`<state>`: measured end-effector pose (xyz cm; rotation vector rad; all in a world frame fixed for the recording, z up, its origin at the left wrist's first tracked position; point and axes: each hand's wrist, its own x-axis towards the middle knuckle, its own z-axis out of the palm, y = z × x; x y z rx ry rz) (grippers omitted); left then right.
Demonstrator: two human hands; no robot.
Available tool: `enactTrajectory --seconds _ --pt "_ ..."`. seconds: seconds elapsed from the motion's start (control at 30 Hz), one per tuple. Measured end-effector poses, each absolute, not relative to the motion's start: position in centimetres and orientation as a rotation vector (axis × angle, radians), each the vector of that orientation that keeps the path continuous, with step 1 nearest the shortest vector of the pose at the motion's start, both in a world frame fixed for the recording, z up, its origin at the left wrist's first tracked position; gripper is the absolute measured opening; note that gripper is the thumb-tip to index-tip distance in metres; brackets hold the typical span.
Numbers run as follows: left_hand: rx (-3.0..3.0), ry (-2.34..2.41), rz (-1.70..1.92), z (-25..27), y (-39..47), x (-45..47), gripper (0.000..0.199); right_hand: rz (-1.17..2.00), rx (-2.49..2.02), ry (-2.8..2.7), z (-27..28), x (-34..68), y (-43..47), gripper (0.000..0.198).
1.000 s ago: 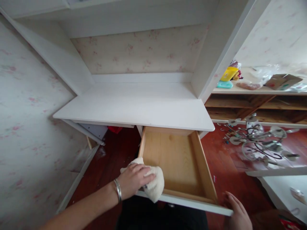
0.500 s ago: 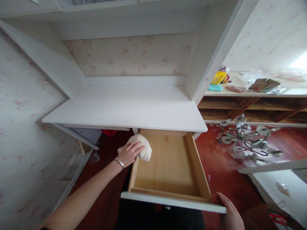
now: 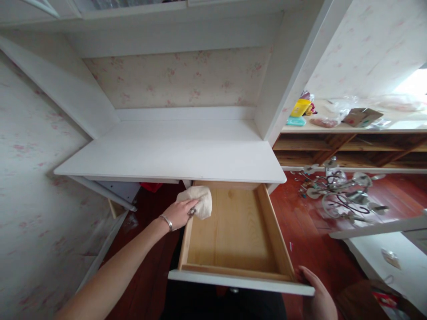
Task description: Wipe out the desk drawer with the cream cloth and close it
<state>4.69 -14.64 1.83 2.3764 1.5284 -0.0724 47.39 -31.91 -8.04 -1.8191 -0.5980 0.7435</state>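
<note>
An open wooden drawer point(image 3: 276, 242) with a white front juts out from under a white desk top point(image 3: 173, 153); nothing lies in it. My left hand point(image 3: 178, 213), a bracelet on its wrist, presses a cream cloth point(image 3: 200, 200) onto the top of the drawer's left wall, at its far end close under the desk edge. My right hand point(image 3: 316, 295) rests against the right end of the drawer's white front, fingers curled around the corner.
A chandelier point(image 3: 343, 195) lies on the red wooden floor to the right. A low shelf unit point(image 3: 350, 142) behind it carries a cardboard box point(image 3: 362, 116), bags and a yellow item. White panels point(image 3: 383, 249) lie at the lower right. Wallpapered walls close the left side.
My left hand slid the cloth along the drawer's left wall from the front corner to the far end near the desk. The right hand stayed at the front's right end.
</note>
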Motion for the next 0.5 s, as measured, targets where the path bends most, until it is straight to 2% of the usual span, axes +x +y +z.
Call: enactTrajectory --seconds 0.13,0.3,0.5 --pt "2.139 1.414 -0.244 4.2 -19.3 3.0 0.057 0.897 -1.792 -0.429 -7.9 46.8 -31.4 0.029" --pt "1.88 1.17 -0.316 6.7 -22.3 1.9 0.041 0.891 -1.821 -0.48 -8.1 46.9 -31.2 0.027" --pt "2.027 1.218 -0.403 6.8 -23.5 4.4 0.043 0.825 -1.864 -0.568 -8.4 47.2 -31.4 0.029"
